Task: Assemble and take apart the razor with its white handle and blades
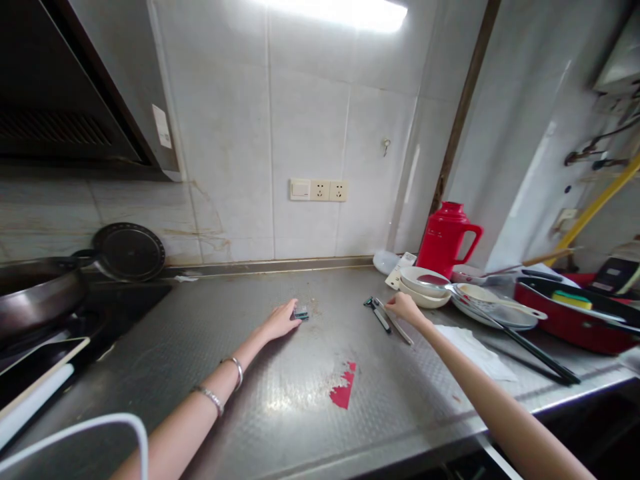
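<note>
On the steel counter (260, 413), my left hand (281, 322) is closed, thumb and fingers around a small dark green and clear plastic piece (301, 315); its exact kind is hard to make out. To the right, my right hand (405, 309) is in a pinch at the upper part of a slim, light-coloured, slightly curved stick (400, 328), which lies slanting on the counter. Just left of that stick rests a razor (381, 319) with a dark head and a pale handle. Fine brownish crumbs (315, 303) are scattered by my left hand.
A torn red patch (344, 388) marks the counter in front. At right are stacked bowls (425, 297), a red thermos (444, 243), white paper (475, 350), black chopsticks (540, 357) and a red pan (560, 327). At left are a steel pot (43, 293) and a white cable (115, 419).
</note>
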Demonstrator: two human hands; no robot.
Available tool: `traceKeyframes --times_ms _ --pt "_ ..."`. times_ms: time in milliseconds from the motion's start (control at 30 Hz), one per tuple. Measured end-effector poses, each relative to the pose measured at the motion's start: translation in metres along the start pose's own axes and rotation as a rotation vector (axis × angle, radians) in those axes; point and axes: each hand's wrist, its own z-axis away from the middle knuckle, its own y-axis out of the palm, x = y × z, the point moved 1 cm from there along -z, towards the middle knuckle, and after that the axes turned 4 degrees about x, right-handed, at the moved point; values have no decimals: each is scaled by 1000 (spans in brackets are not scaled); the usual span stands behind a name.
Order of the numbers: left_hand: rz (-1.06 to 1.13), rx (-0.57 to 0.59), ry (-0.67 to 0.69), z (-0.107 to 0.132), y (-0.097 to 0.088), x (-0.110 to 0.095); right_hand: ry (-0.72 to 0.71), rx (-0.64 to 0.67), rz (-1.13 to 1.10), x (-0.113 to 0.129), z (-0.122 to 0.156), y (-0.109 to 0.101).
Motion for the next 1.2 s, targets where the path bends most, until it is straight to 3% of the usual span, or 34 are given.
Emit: traceKeyframes --times_ms 133,233,400,500,667,833,967,1067,1200 --pt "53 -61 20 1 -1 -2 -86 -79 -1 15 3 -12" --pt "79 -82 71 4 -3 -10 -254 -85 -30 39 7 -16" --pt "95 -41 199 13 -7 -40 -543 128 -172 93 26 -4" --pt "104 -18 231 21 -8 -58 -691 258 -150 122 41 8" --pt "111 -29 256 32 -7 -70 -805 251 -109 147 54 17" --pt "117 1 242 40 -8 -71 -829 240 -105 151 57 17" --pt "149 19 191 45 -10 -71 -759 284 -145 141 53 12" --pt "156 10 168 47 -13 -67 -630 295 -177 118 42 -2" --pt "128 -26 160 49 -17 -50 -459 283 -154 68 21 -27"
